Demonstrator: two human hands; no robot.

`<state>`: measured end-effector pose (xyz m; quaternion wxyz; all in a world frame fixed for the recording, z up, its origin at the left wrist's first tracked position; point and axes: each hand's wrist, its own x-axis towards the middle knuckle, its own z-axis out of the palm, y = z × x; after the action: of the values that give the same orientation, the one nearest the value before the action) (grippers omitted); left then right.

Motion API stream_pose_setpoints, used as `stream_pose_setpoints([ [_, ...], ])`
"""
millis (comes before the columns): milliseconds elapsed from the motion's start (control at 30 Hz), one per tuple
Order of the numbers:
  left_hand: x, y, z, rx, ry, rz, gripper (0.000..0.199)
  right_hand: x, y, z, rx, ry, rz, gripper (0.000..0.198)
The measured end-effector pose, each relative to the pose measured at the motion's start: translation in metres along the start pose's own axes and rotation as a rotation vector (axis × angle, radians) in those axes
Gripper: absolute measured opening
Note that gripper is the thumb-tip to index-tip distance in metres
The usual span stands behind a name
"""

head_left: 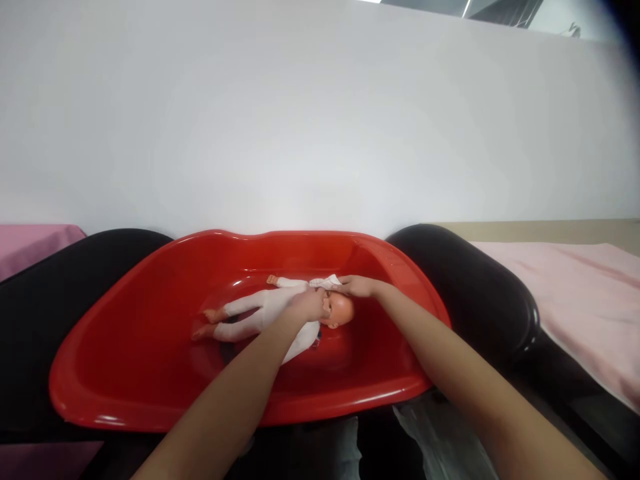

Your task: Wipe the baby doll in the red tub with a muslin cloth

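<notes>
Head view, doll [260,313] lying in red tub [125,373], left hand [310,305] fingers clenched on its chest, right hand [357,287] fingers pinching its sleeve [326,282].

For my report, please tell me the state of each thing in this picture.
Doll: lying in the tub, dressed in white.
Tub: upright, holds the doll; no water seen.
Left hand: on the doll's chest.
Right hand: pinching the doll's sleeve.

A small plastic baby doll [270,310] in a white one-piece suit lies on its back inside a glossy red plastic baby tub [125,347], bald head to the right, bare feet pointing left, one sleeved arm raised.
</notes>
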<state>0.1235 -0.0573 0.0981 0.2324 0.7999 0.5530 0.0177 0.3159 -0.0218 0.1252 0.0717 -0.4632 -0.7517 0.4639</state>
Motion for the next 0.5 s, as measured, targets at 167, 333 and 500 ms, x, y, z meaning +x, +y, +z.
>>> stream_pose_setpoints([
  [167,-0.0021,0.0013,0.0016,0.046,0.006,0.016,0.070,0.0013,0.0064,0.0015,-0.200,0.044,0.173,0.069],
  [333,-0.0041,0.0006,0.0007,0.019,0.019,0.030,0.063,-0.0028,0.0045,-0.0024,-0.222,0.078,0.331,0.076],
  [500,-0.0056,0.0024,0.0000,-0.057,0.023,0.011,0.067,-0.0022,-0.0016,-0.0017,-0.068,0.138,0.081,0.060],
])
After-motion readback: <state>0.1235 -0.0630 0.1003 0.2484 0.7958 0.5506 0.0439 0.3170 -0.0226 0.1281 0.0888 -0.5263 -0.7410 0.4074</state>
